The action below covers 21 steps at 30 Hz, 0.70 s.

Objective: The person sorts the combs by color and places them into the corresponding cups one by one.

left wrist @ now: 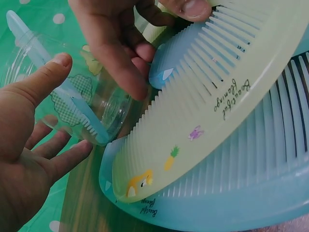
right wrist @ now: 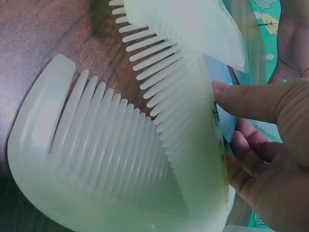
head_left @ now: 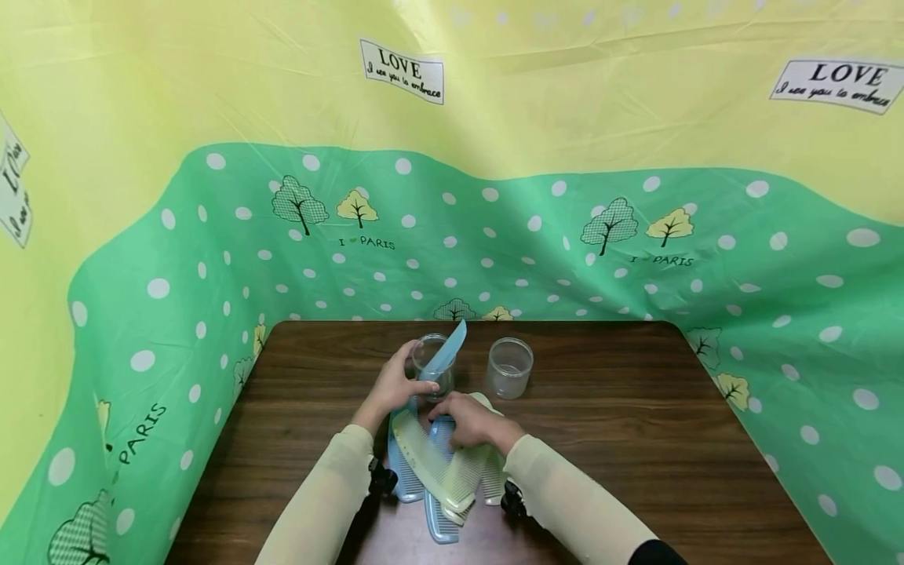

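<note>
My left hand (head_left: 395, 386) holds a clear glass jar (left wrist: 116, 113) from its left side, thumb in front and fingers behind. A light blue comb (head_left: 446, 353) leans inside that jar and sticks out over the rim. My right hand (head_left: 469, 420) is over a pile of combs just in front of the jar. Its thumb and fingers pinch the upper end of a blue comb (right wrist: 227, 121) in the pile. A pale yellow-green comb (left wrist: 193, 116) lies slanted across the blue ones. Another pale green comb (right wrist: 106, 159) lies under the right wrist.
A second clear glass jar (head_left: 510, 369) stands upright to the right of the held one. The combs lie overlapping on a dark wooden table (head_left: 636, 439). Green and yellow printed cloth (head_left: 452, 220) hangs behind and at both sides of the table.
</note>
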Motion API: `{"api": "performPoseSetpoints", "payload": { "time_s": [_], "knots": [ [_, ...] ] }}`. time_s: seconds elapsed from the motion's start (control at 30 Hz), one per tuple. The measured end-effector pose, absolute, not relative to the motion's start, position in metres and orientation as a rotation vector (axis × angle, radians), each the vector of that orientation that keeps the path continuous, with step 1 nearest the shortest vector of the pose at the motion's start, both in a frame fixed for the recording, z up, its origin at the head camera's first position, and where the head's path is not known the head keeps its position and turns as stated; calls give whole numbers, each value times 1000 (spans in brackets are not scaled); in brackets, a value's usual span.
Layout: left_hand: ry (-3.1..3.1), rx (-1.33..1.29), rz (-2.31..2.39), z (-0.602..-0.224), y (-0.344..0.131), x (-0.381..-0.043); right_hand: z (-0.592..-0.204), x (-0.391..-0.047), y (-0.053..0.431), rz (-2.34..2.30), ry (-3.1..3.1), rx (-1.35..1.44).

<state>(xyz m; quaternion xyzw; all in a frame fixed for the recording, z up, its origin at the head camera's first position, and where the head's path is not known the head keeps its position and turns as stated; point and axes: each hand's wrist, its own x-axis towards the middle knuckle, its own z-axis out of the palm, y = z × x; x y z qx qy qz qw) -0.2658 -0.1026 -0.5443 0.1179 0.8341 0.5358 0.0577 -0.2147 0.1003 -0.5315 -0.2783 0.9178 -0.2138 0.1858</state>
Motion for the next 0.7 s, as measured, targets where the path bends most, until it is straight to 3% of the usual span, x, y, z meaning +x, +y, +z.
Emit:
{"api": "performPoseSetpoints", "payload": {
  "time_s": [0.7],
  "knots": [
    [2521,371,1634,-544,-103,-266,-532,-217,99,-481,2589,-755]
  ]
}}
